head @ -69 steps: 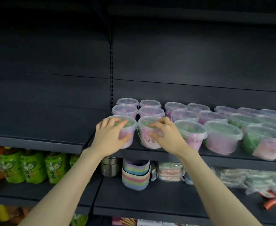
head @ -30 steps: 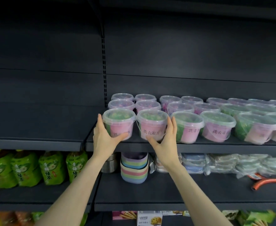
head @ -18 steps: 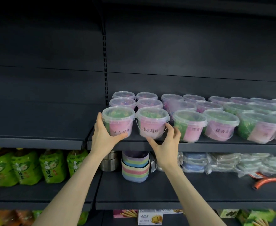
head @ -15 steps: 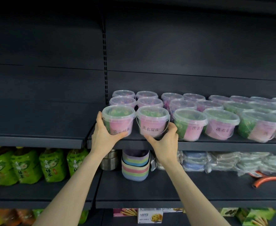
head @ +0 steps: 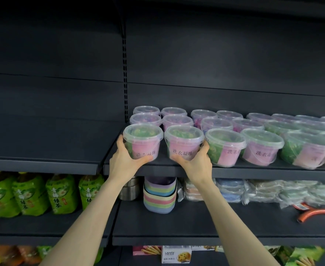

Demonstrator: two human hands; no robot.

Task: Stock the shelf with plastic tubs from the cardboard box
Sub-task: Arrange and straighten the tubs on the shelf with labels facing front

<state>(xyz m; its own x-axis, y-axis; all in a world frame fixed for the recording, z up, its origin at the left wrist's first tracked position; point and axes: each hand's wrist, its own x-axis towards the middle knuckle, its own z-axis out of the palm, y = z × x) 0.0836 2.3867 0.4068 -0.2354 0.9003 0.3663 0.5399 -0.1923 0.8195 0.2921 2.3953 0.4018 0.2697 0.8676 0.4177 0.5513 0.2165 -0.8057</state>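
A slotted post (head: 125, 73) splits the dark racking, and everything here is placed from it. Just right of the post's foot, the shelf (head: 234, 171) carries clear lidded tubs in rows three deep. The first tub (head: 142, 144), in the front row and nearest the post, stands upright at the shelf's front edge. The left hand (head: 124, 160) cups it, fingers curled up its post-side wall and thumb lying along the bottom of its pink label. The second tub (head: 183, 145), one place further from the post and just beside the first, also stands upright. The right hand (head: 196, 164) grips it, thumb under the front of the label and fingers (head: 205, 147) pushed up into the gap between it and the third tub (head: 225, 148). Both held tubs show green and pink contents. More tubs (head: 263, 148) run on away from the post to the frame's edge. Below and left of the post stand green bottles (head: 29, 191). Below and right of it are a steel tin (head: 129, 189), stacked pastel bowls (head: 159, 194), wrapped packets (head: 273, 191) and, farthest from the post, an orange hose (head: 319, 212)
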